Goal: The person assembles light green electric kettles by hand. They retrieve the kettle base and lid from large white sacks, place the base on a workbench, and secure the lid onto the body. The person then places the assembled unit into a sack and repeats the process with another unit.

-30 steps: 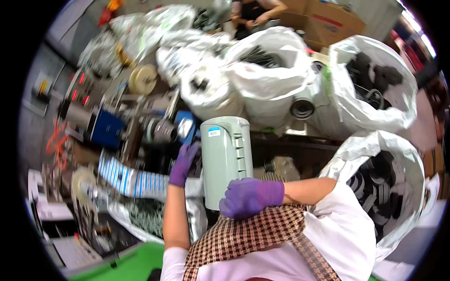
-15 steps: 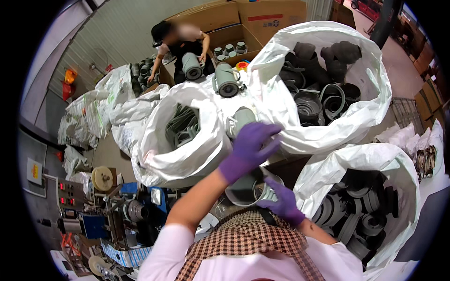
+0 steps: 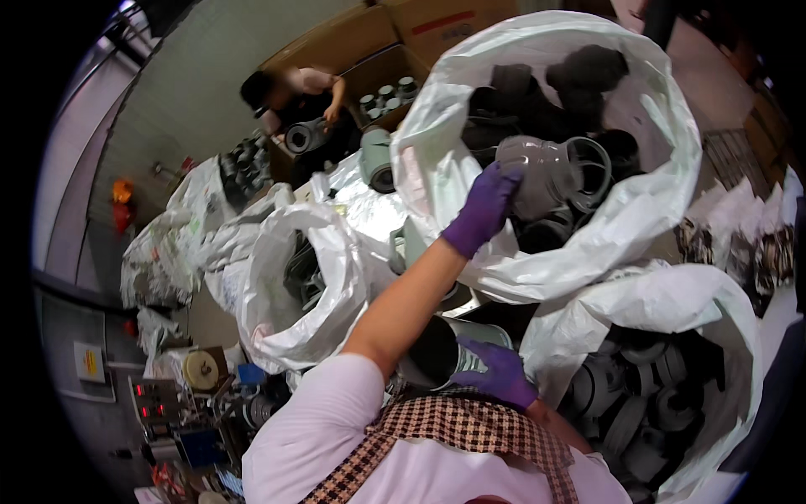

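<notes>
My left hand [image 3: 489, 208], in a purple glove, reaches into the big white sack at the upper right. Its fingers close on the edge of a glossy grey cup-shaped part [image 3: 536, 175], which lies over darker parts. Close to my body, my right hand [image 3: 500, 375], also gloved in purple, grips a pale grey-green cylinder [image 3: 483, 334]. The cylinder lies on its side, its dark open end toward the left. Part of another grey-green cylinder [image 3: 406, 246] shows beyond my left forearm.
The large white sack's rim [image 3: 588, 25] stands open around several dark parts. A second sack [image 3: 714, 294] at the right holds black parts, a smaller one [image 3: 260, 328] grey-green pieces. Across the table a co-worker [image 3: 311, 109] handles a cylinder. Machinery with a control box [image 3: 155, 399] is at the lower left.
My left hand has moved up and right from above the cylinder into the large sack and taken hold of a grey cup-shaped part. My right hand stays at the cylinder. The view has shifted.
</notes>
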`<control>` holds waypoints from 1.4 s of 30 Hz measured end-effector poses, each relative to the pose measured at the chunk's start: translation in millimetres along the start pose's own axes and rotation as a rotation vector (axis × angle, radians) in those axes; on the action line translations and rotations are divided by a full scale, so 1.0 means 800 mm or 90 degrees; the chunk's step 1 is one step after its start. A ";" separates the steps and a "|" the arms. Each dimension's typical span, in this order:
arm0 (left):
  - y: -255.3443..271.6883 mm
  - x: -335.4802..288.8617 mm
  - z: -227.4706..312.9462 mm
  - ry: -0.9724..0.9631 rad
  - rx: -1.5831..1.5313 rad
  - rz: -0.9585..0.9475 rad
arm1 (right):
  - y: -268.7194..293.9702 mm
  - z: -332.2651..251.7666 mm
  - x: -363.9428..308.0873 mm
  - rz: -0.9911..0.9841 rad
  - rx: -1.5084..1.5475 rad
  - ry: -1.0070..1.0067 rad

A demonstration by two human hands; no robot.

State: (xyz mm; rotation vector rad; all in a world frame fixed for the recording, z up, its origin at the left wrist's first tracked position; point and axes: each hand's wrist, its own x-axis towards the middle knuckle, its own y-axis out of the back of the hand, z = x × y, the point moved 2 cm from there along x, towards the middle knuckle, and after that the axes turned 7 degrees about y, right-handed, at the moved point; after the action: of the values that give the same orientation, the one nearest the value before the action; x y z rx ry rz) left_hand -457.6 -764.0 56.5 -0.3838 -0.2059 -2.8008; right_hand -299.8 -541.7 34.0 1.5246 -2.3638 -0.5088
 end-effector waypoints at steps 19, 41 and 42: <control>0.119 -0.707 0.218 0.313 0.099 0.563 | -0.273 -0.108 0.055 -0.182 0.204 0.234; 0.256 -0.964 0.490 0.315 0.541 1.023 | -0.530 -0.402 0.042 -0.750 0.182 0.306; 0.258 -0.963 0.489 0.312 0.591 1.009 | -0.531 -0.406 0.042 -0.755 0.201 0.309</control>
State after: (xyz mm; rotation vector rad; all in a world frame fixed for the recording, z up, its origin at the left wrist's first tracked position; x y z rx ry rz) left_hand 408.9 -672.7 232.0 0.2967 -0.6533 -0.9877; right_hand 168.1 -779.5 141.6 2.7107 -1.0206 0.0644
